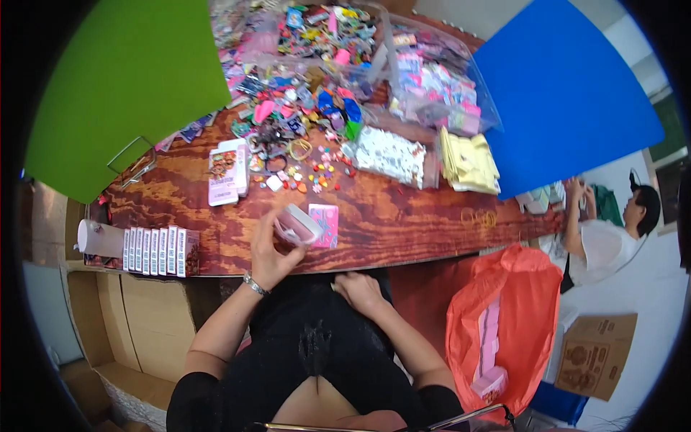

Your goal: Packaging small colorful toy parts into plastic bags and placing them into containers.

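Gripping a small clear box [296, 225], left hand [270, 255] fingers closed; right hand [358, 291] curled empty

Glossy wooden table [403, 216] — clear plastic box [297, 225]

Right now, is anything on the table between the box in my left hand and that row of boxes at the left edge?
Nothing visible. The left hand holds the small box above the table's near edge, and bare wood runs from there to the row of boxes.
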Demonstrator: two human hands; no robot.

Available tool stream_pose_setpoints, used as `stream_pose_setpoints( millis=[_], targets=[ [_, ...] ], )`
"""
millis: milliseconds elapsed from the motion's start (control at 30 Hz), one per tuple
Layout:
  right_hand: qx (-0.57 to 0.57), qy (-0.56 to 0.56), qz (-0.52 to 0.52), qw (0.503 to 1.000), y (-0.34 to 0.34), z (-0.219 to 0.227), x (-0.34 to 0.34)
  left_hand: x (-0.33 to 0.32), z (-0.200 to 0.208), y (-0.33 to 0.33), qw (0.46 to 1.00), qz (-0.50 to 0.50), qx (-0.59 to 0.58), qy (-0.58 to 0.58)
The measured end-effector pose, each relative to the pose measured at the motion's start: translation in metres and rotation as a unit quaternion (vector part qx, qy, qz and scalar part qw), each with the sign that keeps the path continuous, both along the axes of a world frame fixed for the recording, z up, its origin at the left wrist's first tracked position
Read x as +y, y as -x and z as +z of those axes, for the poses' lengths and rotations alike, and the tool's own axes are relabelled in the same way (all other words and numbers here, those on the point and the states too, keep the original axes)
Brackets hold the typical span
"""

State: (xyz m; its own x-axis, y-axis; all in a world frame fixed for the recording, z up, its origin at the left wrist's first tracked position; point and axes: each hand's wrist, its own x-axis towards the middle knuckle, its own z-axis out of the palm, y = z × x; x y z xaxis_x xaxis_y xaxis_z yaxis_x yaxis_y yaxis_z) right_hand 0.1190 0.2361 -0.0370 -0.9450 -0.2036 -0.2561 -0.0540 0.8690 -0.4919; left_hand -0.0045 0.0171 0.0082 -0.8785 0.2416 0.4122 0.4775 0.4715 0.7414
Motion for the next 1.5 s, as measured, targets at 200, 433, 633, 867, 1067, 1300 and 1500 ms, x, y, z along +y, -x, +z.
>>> stream_pose_setpoints(
  millis=[200,433,633,867,1067,1300,1500],
  targets=[
    [0.136,0.299,-0.053,0.943,0.024,0.148,0.007,0.002,0.002,-0.009,0.998,-0.045,0.041,-0.021],
    [0.323,0.111,0.044,0.939,0.09,0.137,-0.038,0.006,0.002,-0.01,0.998,-0.037,0.042,-0.015],
    [0.349,0.045,0.089,0.932,0.108,0.133,-0.054,-0.001,-0.001,-0.005,1.0,0.001,0.006,-0.024],
    [0.333,-0.047,0.154,0.929,0.132,0.135,-0.064,-0.014,-0.004,0.013,0.999,0.006,0.026,-0.022],
    [0.34,0.133,0.054,0.93,0.185,0.135,-0.058,-0.037,-0.009,0.02,0.999,0.033,-0.003,-0.042],
    [0.181,-0.14,-0.1,0.968,0.304,0.061,-0.026,-0.034,-0.005,0.019,0.994,0.067,-0.032,-0.08],
    [0.168,-0.069,-0.069,0.981,0.308,0.063,-0.024,-0.038,-0.009,0.012,0.994,0.069,-0.024,-0.085]
  ],
)
